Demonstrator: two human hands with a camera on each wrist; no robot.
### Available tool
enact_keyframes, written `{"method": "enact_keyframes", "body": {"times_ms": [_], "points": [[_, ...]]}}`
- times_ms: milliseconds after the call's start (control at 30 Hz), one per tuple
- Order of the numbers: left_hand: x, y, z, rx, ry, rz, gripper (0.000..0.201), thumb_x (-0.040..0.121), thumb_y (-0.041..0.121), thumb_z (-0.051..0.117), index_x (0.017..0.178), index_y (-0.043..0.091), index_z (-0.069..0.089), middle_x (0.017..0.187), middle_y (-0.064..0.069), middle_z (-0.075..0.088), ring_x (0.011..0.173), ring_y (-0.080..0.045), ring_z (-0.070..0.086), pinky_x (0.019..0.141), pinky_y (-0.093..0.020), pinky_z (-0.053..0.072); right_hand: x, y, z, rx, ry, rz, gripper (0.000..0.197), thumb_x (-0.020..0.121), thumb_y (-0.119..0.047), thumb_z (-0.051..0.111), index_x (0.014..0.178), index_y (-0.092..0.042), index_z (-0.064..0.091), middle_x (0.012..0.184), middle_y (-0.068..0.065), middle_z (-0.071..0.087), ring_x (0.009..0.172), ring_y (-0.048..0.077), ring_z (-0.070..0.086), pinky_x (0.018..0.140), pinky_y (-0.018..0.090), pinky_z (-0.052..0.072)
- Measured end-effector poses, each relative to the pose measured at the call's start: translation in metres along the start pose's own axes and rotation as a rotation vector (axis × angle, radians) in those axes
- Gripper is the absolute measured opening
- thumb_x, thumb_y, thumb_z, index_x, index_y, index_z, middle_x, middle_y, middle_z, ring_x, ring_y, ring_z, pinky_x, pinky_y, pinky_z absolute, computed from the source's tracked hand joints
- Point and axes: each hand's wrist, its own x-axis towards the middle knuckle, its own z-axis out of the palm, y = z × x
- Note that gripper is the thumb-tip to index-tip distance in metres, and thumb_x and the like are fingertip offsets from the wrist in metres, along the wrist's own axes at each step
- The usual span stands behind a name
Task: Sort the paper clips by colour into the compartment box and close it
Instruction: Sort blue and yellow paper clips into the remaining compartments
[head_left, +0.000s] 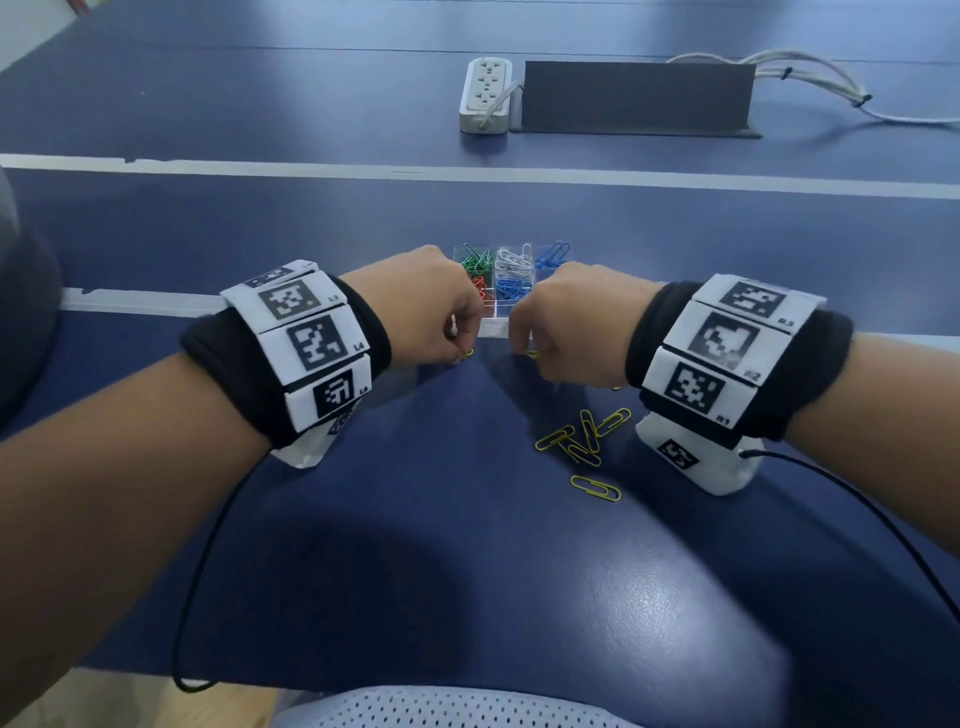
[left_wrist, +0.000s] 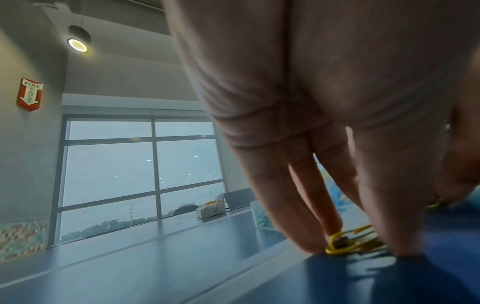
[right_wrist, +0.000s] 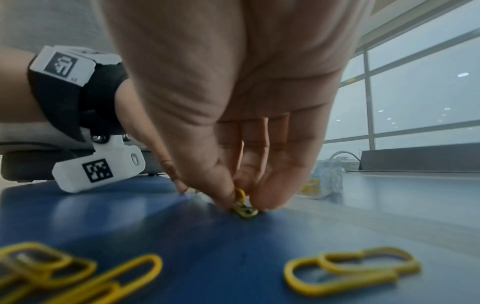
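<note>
The clear compartment box (head_left: 511, 304) sits open on the blue table, holding green (head_left: 475, 258), white (head_left: 514, 258), blue (head_left: 551, 254) and red (head_left: 480, 288) clips; both hands hide its near corners. Just in front of it, my left hand (head_left: 461, 352) points fingers down and pinches a yellow clip (left_wrist: 348, 242) against the table. My right hand (head_left: 525, 352) beside it pinches another yellow clip (right_wrist: 244, 205) between thumb and fingertips. Several loose yellow clips (head_left: 582, 436) lie under my right wrist, and one more (head_left: 595, 488) lies nearer me.
A white power strip (head_left: 485, 96), a dark grey panel (head_left: 636, 96) and white cables (head_left: 831, 88) sit at the far side. White lines (head_left: 311, 167) cross the table. Black wrist cords (head_left: 208, 571) trail toward the table's near edge.
</note>
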Motion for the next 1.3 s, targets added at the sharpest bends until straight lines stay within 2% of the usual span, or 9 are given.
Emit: {"method": "enact_keyframes", "body": {"times_ms": [233,400,533,633,700,900,967,1100,1300], "points": [[-0.001,0.004,-0.001,-0.037,-0.007,-0.006,0.012,0.075,0.009,0.062,0.078,0.019,0.069,0.070,0.006,0.065,0.069,-0.012,0.057,0.074,-0.023,0.048,-0.007,0.012,-0.006,0.081,0.085,0.015,0.030,0.081,-0.014,0.055,0.105,-0.025,0.069,0.096,0.000,0.067,0.096,0.024,0.060,0.085,0.032,0.051],[-0.005,0.011,-0.001,-0.072,-0.017,-0.005,0.018,0.075,0.009,0.059,0.085,0.021,0.067,0.075,0.003,0.066,0.072,-0.014,0.060,0.076,-0.025,0.049,-0.005,0.006,-0.001,0.021,0.040,-0.047,0.023,0.085,-0.016,0.056,0.100,-0.022,0.072,0.084,0.002,0.061,0.087,0.020,0.052,0.077,0.026,0.044],[-0.006,0.027,-0.002,-0.062,-0.038,0.072,0.023,0.073,0.012,0.060,0.090,0.022,0.072,0.078,0.000,0.067,0.073,-0.018,0.058,0.075,-0.027,0.048,-0.006,0.002,-0.001,-0.063,0.022,-0.062,0.021,0.084,-0.017,0.053,0.095,-0.023,0.070,0.077,0.002,0.050,0.086,0.031,0.055,0.069,0.028,0.038],[-0.007,0.038,-0.001,-0.075,-0.077,0.131,0.027,0.074,0.013,0.062,0.095,0.026,0.072,0.075,0.006,0.062,0.072,-0.013,0.054,0.077,-0.025,0.047,-0.008,0.006,0.000,-0.083,0.018,-0.011,0.023,0.081,-0.021,0.056,0.102,-0.024,0.063,0.070,-0.001,0.043,0.076,0.028,0.047,0.064,0.030,0.039],[-0.006,0.044,-0.001,-0.095,-0.095,0.174,0.027,0.075,0.013,0.062,0.095,0.028,0.072,0.075,0.008,0.059,0.069,-0.010,0.052,0.075,-0.023,0.046,-0.009,0.013,0.001,-0.061,0.007,0.019,0.025,0.077,-0.024,0.060,0.103,-0.025,0.062,0.078,-0.001,0.051,0.082,0.027,0.054,0.066,0.031,0.043],[-0.001,0.067,0.003,-0.085,-0.126,0.219,0.026,0.077,0.014,0.057,0.093,0.028,0.073,0.085,0.007,0.065,0.070,-0.007,0.048,0.069,-0.014,0.035,-0.012,0.029,0.002,-0.018,0.000,0.032,0.011,0.074,-0.022,0.063,0.068,-0.028,0.056,0.057,-0.010,0.043,0.069,0.022,0.045,0.065,0.028,0.041],[0.001,0.072,0.006,-0.064,-0.117,0.210,0.025,0.079,0.016,0.057,0.094,0.027,0.073,0.080,0.008,0.062,0.071,-0.007,0.048,0.067,-0.012,0.034,-0.015,0.034,0.000,-0.021,0.010,0.018,0.006,0.075,-0.021,0.061,0.072,-0.025,0.065,0.054,-0.010,0.042,0.065,0.022,0.044,0.065,0.027,0.041],[0.003,0.079,0.012,-0.036,-0.144,0.185,0.020,0.078,0.032,0.067,0.096,0.024,0.072,0.077,0.008,0.056,0.076,-0.011,0.052,0.077,-0.024,0.048,-0.024,0.043,0.000,-0.050,-0.032,-0.040,0.017,0.078,-0.020,0.059,0.088,-0.022,0.073,0.076,-0.004,0.060,0.072,0.018,0.047,0.067,0.025,0.039],[0.005,0.082,0.012,0.024,-0.188,0.154,0.031,0.075,0.031,0.073,0.105,0.026,0.068,0.077,0.010,0.047,0.081,-0.011,0.049,0.069,-0.019,0.037,-0.035,0.052,0.002,-0.077,-0.104,-0.122,0.030,0.080,-0.024,0.065,0.110,-0.030,0.068,0.107,0.001,0.066,0.097,0.021,0.055,0.087,0.035,0.049]]}}
